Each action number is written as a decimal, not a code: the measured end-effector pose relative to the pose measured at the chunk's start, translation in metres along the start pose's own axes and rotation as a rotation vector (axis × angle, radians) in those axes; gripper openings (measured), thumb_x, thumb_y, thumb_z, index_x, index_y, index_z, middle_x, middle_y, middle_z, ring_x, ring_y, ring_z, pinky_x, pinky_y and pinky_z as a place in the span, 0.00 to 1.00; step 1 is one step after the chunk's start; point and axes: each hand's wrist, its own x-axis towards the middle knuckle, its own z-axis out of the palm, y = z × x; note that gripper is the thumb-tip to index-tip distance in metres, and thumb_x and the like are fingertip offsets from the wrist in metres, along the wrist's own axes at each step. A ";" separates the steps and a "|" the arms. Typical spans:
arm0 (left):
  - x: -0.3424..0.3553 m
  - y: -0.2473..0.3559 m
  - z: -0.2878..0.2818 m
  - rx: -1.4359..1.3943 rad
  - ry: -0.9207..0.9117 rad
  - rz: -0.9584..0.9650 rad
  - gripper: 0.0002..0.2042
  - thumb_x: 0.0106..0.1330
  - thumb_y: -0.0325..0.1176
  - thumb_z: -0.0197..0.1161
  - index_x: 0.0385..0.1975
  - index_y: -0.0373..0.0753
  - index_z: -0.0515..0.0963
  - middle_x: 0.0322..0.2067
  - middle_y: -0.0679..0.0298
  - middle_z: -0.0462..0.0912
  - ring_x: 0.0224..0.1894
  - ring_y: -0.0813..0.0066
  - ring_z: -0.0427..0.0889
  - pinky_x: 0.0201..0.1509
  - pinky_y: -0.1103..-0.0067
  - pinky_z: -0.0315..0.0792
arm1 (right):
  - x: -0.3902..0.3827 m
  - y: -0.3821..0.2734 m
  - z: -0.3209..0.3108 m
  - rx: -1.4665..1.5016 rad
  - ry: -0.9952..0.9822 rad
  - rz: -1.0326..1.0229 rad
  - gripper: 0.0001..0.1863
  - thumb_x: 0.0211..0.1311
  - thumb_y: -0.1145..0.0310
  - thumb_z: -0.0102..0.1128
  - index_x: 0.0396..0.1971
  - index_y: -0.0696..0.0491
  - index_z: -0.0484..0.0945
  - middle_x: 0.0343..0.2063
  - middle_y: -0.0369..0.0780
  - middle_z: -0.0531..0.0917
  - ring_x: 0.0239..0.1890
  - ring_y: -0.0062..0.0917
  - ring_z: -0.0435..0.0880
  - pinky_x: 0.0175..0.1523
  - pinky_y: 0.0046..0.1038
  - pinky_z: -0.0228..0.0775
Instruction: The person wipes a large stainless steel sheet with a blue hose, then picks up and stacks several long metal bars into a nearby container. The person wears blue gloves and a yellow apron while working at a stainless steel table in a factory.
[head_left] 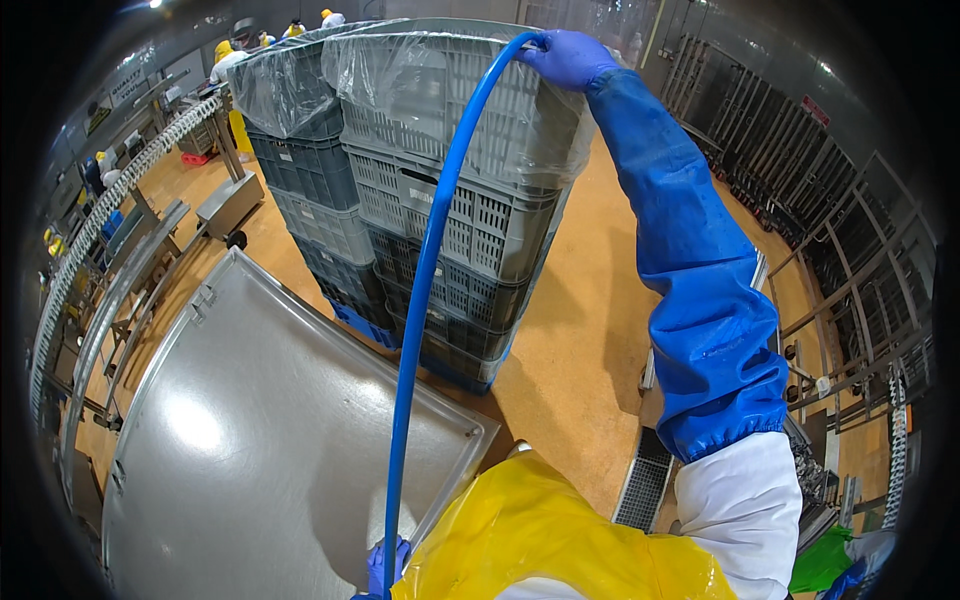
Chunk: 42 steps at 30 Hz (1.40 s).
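A broad stainless-steel table with a raised rim fills the near left, a bright glare on its surface. Beyond its left side runs a metal conveyor frame edged with pale ridges; at the far left are co-workers, some in yellow headwear. The floor is orange-tan. A red sign hangs far right, and a bright green sheet-like item lies near right.

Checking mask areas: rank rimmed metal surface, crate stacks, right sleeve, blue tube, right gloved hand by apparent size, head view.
1. Rimmed metal surface, crate stacks: too alike to rank
2. Right blue sleeve
3. Blue tube
4. Right gloved hand
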 end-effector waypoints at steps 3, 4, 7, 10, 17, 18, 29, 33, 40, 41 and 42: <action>0.000 -0.004 -0.001 0.160 -0.056 0.074 0.17 0.64 0.43 0.61 0.52 0.56 0.81 0.59 0.68 0.78 0.65 0.64 0.73 0.66 0.61 0.65 | 0.002 -0.001 0.001 -0.017 0.011 -0.007 0.28 0.67 0.37 0.57 0.48 0.46 0.84 0.40 0.47 0.87 0.44 0.47 0.84 0.52 0.43 0.76; -0.001 -0.006 -0.001 0.236 -0.082 0.110 0.16 0.63 0.43 0.62 0.51 0.55 0.82 0.58 0.68 0.78 0.64 0.64 0.74 0.66 0.61 0.65 | 0.003 -0.002 0.002 -0.023 0.014 -0.007 0.28 0.67 0.37 0.57 0.48 0.46 0.84 0.41 0.47 0.87 0.44 0.47 0.85 0.52 0.43 0.76; 0.017 0.019 -0.014 0.144 0.124 0.210 0.17 0.58 0.44 0.65 0.45 0.47 0.79 0.43 0.63 0.83 0.45 0.63 0.83 0.50 0.68 0.75 | 0.001 0.005 0.005 0.025 0.019 -0.049 0.28 0.67 0.37 0.56 0.48 0.47 0.84 0.41 0.48 0.87 0.44 0.47 0.85 0.52 0.43 0.76; 0.006 0.015 -0.005 0.239 0.167 0.191 0.16 0.58 0.44 0.66 0.45 0.48 0.80 0.44 0.64 0.83 0.46 0.64 0.83 0.51 0.68 0.74 | 0.002 0.000 0.006 0.024 0.035 -0.057 0.29 0.67 0.37 0.56 0.48 0.47 0.85 0.40 0.48 0.87 0.44 0.47 0.85 0.52 0.43 0.76; 0.005 0.005 0.011 0.297 0.193 0.184 0.15 0.58 0.44 0.66 0.44 0.49 0.81 0.45 0.66 0.83 0.48 0.65 0.82 0.54 0.67 0.72 | 0.002 0.001 -0.002 -0.019 0.005 -0.026 0.30 0.66 0.35 0.55 0.48 0.46 0.85 0.40 0.47 0.87 0.44 0.46 0.85 0.52 0.42 0.76; 0.006 0.005 0.011 0.302 0.195 0.185 0.15 0.58 0.44 0.66 0.44 0.50 0.81 0.46 0.66 0.83 0.48 0.65 0.82 0.54 0.67 0.72 | 0.001 0.003 -0.003 -0.027 0.012 -0.027 0.30 0.66 0.34 0.55 0.48 0.46 0.85 0.40 0.46 0.87 0.44 0.46 0.85 0.52 0.42 0.76; 0.009 0.003 0.015 0.328 0.224 0.202 0.13 0.59 0.44 0.66 0.43 0.52 0.82 0.48 0.69 0.83 0.52 0.67 0.81 0.58 0.66 0.69 | 0.003 0.008 0.000 -0.026 0.022 0.007 0.30 0.66 0.34 0.54 0.49 0.46 0.84 0.40 0.46 0.87 0.45 0.46 0.85 0.52 0.42 0.76; 0.008 -0.001 0.017 0.344 0.241 0.214 0.13 0.59 0.44 0.66 0.43 0.53 0.83 0.49 0.70 0.83 0.53 0.68 0.80 0.59 0.66 0.68 | 0.002 0.003 -0.001 -0.004 0.012 0.023 0.30 0.66 0.34 0.55 0.49 0.46 0.84 0.40 0.46 0.87 0.45 0.46 0.85 0.52 0.42 0.76; -0.004 -0.020 0.031 0.495 0.381 0.344 0.12 0.60 0.44 0.66 0.42 0.54 0.84 0.51 0.72 0.83 0.55 0.69 0.80 0.62 0.66 0.66 | 0.004 -0.006 -0.002 0.024 0.032 0.005 0.30 0.66 0.35 0.56 0.47 0.47 0.85 0.39 0.47 0.87 0.44 0.46 0.85 0.51 0.42 0.76; 0.002 -0.011 0.027 0.480 0.405 0.342 0.12 0.60 0.44 0.65 0.42 0.53 0.83 0.48 0.70 0.83 0.52 0.69 0.81 0.58 0.66 0.69 | 0.000 -0.003 -0.003 -0.002 0.027 0.010 0.30 0.66 0.35 0.55 0.46 0.47 0.85 0.39 0.46 0.87 0.44 0.45 0.85 0.52 0.42 0.76; 0.006 -0.002 0.020 0.469 0.427 0.336 0.13 0.60 0.45 0.64 0.43 0.52 0.81 0.44 0.68 0.83 0.49 0.68 0.82 0.54 0.67 0.71 | -0.001 0.001 -0.004 -0.023 0.021 0.014 0.30 0.66 0.35 0.55 0.46 0.48 0.85 0.39 0.45 0.88 0.44 0.43 0.86 0.52 0.41 0.76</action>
